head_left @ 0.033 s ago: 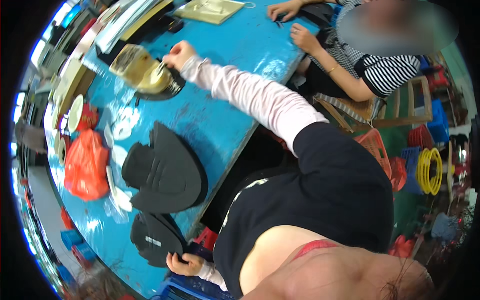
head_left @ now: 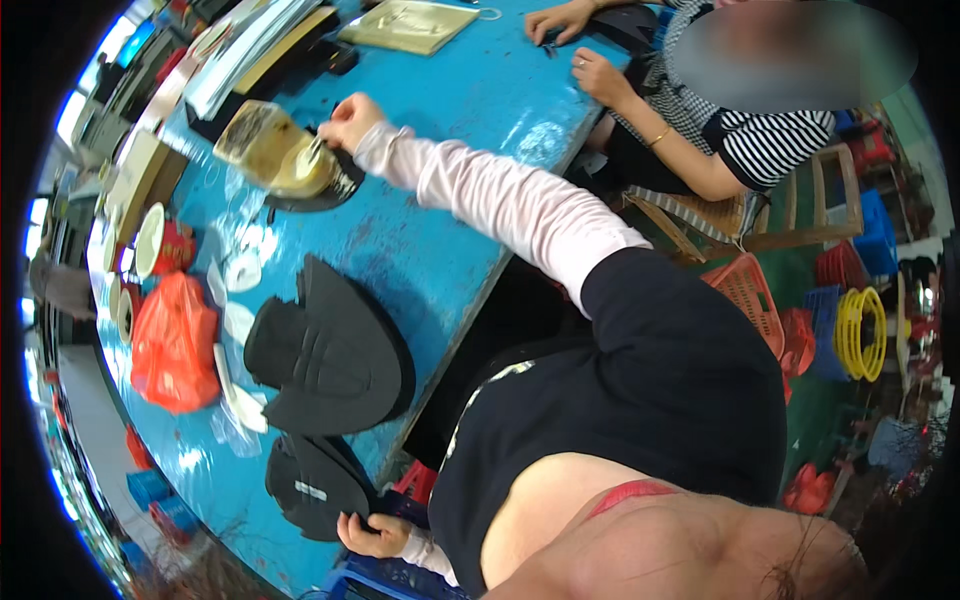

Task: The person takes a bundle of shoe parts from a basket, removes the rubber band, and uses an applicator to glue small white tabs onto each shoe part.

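Note:
My right hand (head_left: 350, 123) reaches over the table with its fingertips pinched on a short brush-like tool (head_left: 314, 150). The tool's lower end is in a cut-open, yellowish pot (head_left: 245, 140) with pale paste or glue inside and dark stains on its wall. Beneath the pot is a dark, smeared base (head_left: 330, 195). Close to my body, my left hand (head_left: 373, 535) has its fingers curled on the edge of a small stack of black foam-like pieces (head_left: 310, 500) with a pale label. Beside that lies a larger stack of curved black pieces (head_left: 345, 350), touched by neither hand.
A red plastic bag (head_left: 175, 345), white scraps (head_left: 240, 270) and a round tub (head_left: 152, 240) stand along the blue table's (head_left: 440, 120) far side. Across from my right arm, a co-worker's hands (head_left: 600, 75) work by a black piece. A yellowish flat pouch (head_left: 410, 25) lies near them.
The view has shifted slightly. My right hand remains pinched at the pot, a touch lower in the picture. My left hand stays on the small stack's edge.

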`<state>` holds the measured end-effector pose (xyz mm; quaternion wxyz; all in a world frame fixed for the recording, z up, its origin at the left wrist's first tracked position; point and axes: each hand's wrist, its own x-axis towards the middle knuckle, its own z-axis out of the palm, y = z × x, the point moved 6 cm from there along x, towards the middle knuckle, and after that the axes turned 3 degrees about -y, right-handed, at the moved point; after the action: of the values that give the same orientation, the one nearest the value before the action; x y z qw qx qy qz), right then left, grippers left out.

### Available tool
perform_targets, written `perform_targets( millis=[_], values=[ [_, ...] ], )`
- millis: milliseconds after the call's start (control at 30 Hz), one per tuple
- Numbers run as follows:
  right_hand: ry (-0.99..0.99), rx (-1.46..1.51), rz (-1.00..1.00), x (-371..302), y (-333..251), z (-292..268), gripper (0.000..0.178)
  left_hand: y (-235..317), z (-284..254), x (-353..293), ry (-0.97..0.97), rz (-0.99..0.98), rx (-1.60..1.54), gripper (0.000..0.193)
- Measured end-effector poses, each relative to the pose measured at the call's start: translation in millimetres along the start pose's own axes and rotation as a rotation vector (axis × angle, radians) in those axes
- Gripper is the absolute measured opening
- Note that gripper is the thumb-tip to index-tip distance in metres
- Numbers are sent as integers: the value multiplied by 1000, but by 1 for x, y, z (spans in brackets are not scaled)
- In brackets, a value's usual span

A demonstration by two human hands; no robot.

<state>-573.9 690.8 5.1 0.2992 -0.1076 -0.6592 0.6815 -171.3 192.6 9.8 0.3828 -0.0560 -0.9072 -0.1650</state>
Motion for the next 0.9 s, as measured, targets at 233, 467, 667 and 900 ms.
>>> perform_targets(
  millis=[233, 467, 667, 900],
  values=[
    [-1, 244, 158, -30, -8, 1, 34, -7, -4, -8, -24, -102, 9, 21],
    [-9, 490, 234, -49, -13, 5, 32, -27, 11, -11, -15, -57, -5, 20],
    [-66, 577, 325, -67, -12, 8, 30, -30, 12, -9, -18, -43, 3, 20],
    [-108, 690, 382, -65, -2, 15, 30, -32, 13, -9, -33, -30, 5, 21]
  ],
)
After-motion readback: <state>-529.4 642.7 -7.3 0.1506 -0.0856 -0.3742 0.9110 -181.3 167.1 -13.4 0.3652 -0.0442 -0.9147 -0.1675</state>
